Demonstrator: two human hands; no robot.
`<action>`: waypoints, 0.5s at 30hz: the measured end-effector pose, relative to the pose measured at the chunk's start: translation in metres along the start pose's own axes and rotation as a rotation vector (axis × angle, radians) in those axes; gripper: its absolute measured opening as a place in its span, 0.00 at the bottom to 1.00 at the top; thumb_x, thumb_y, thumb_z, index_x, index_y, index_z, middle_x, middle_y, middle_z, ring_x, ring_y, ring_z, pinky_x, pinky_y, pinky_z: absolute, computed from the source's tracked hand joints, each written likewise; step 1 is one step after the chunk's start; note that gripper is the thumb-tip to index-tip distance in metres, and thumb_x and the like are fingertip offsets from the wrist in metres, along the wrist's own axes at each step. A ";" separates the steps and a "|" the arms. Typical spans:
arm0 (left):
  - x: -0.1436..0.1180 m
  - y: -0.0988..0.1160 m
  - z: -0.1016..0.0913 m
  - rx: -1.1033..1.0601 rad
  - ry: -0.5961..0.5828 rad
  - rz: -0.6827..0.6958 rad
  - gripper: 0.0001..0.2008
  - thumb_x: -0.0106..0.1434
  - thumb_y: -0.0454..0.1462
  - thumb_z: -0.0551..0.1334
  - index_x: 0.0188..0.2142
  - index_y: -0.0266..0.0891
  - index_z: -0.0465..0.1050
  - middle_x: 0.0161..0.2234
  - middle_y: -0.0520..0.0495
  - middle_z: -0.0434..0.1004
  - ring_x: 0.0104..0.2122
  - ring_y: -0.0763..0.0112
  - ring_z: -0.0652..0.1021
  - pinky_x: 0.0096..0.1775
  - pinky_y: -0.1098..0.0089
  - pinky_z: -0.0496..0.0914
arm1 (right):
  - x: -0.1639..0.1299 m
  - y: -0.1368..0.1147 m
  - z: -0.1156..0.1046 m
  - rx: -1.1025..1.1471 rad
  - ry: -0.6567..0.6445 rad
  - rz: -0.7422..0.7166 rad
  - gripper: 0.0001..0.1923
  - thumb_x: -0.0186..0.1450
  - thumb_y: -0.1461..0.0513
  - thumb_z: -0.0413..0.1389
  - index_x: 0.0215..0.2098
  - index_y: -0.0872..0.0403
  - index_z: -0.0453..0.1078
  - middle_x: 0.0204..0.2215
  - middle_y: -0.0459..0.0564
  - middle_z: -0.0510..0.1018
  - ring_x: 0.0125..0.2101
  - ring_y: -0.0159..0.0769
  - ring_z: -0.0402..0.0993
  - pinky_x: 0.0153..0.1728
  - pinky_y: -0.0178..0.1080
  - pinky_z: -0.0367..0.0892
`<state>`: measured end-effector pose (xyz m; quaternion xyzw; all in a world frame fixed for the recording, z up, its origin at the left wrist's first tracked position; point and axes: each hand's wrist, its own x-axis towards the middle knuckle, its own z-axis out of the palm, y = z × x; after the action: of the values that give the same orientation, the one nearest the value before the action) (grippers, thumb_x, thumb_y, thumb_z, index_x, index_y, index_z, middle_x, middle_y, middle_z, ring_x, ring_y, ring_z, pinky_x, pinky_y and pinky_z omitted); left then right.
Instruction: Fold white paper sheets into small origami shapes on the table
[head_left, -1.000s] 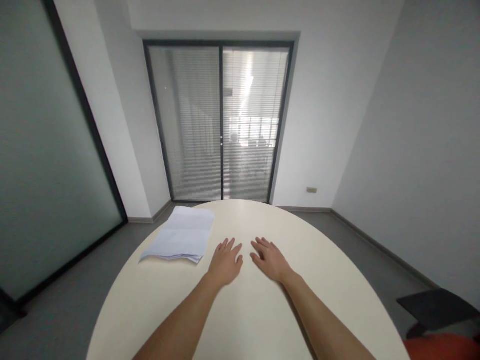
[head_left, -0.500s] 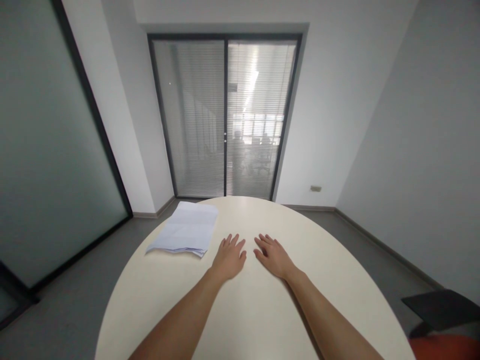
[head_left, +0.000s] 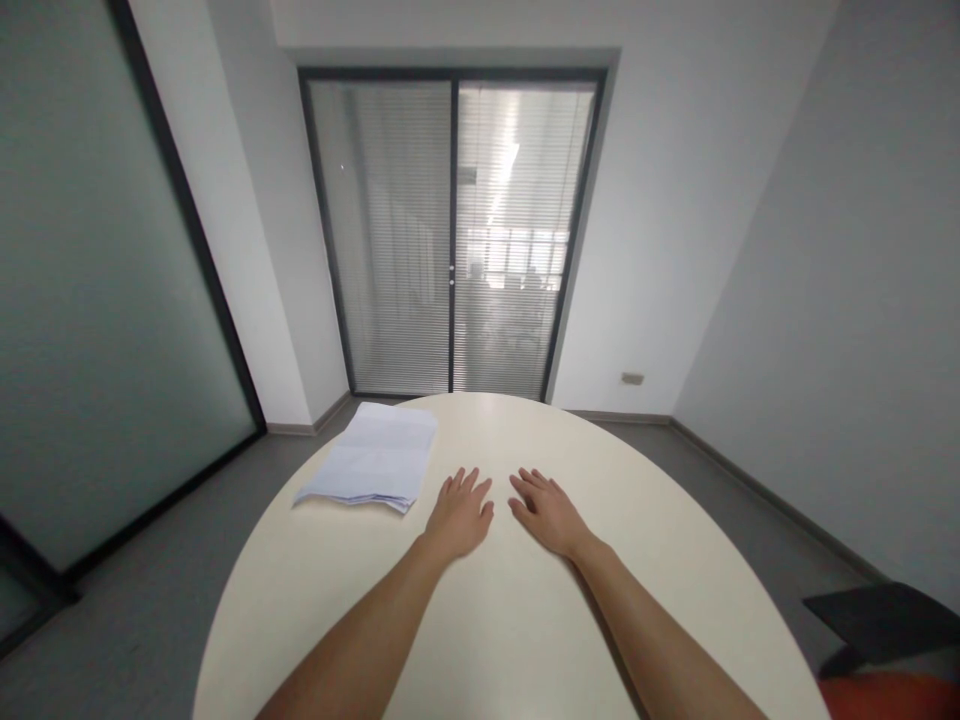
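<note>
My left hand [head_left: 459, 515] lies palm down on a pale round table [head_left: 510, 640], its fingers spread and nothing held. A short gap to its right separates it from my right hand [head_left: 550, 512], which also rests palm down with fingers apart. Left of my left hand, a small stack of white paper sheets [head_left: 371, 458] lies near the table's far left edge. The sheets are slightly creased, and their near edges are uneven. Neither hand touches the paper.
Beyond the table stands a dark-framed glass partition [head_left: 454, 230] with blinds. A frosted glass panel [head_left: 112, 280] is on the left. At lower right, a chair [head_left: 885, 620] with a black part and an orange-red seat stands beside the table. A wall socket [head_left: 632, 379] sits low on the back wall.
</note>
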<state>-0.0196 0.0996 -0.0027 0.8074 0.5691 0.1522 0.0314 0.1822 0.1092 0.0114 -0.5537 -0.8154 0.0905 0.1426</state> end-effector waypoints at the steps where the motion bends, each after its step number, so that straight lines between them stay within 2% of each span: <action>1: -0.001 0.001 -0.001 0.002 0.004 0.000 0.25 0.70 0.44 0.48 0.64 0.44 0.61 0.68 0.44 0.57 0.67 0.52 0.56 0.65 0.51 0.52 | 0.000 -0.001 -0.001 0.001 -0.002 0.001 0.30 0.70 0.51 0.46 0.66 0.55 0.60 0.68 0.58 0.57 0.68 0.49 0.48 0.65 0.54 0.46; 6: -0.006 0.007 -0.009 0.045 0.068 -0.029 0.24 0.69 0.42 0.50 0.61 0.40 0.65 0.65 0.41 0.62 0.65 0.54 0.61 0.64 0.53 0.54 | -0.001 -0.004 -0.001 0.001 -0.008 0.008 0.30 0.70 0.51 0.46 0.66 0.54 0.60 0.68 0.58 0.57 0.68 0.49 0.48 0.66 0.53 0.45; 10: -0.011 0.007 -0.029 0.128 0.104 -0.074 0.21 0.67 0.39 0.53 0.57 0.38 0.68 0.63 0.38 0.64 0.64 0.53 0.61 0.63 0.53 0.54 | -0.004 -0.004 0.001 -0.009 -0.008 0.000 0.30 0.71 0.51 0.46 0.67 0.54 0.60 0.68 0.57 0.57 0.68 0.49 0.48 0.65 0.54 0.46; 15: -0.011 -0.010 -0.055 0.231 0.041 -0.293 0.22 0.64 0.39 0.58 0.57 0.39 0.68 0.66 0.36 0.57 0.66 0.44 0.56 0.62 0.48 0.53 | -0.006 -0.002 0.001 -0.002 -0.008 -0.008 0.30 0.71 0.50 0.45 0.67 0.53 0.59 0.68 0.57 0.56 0.68 0.50 0.48 0.65 0.55 0.46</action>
<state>-0.0479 0.0860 0.0453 0.7110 0.6947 0.0960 -0.0516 0.1822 0.1034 0.0100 -0.5500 -0.8184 0.0916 0.1392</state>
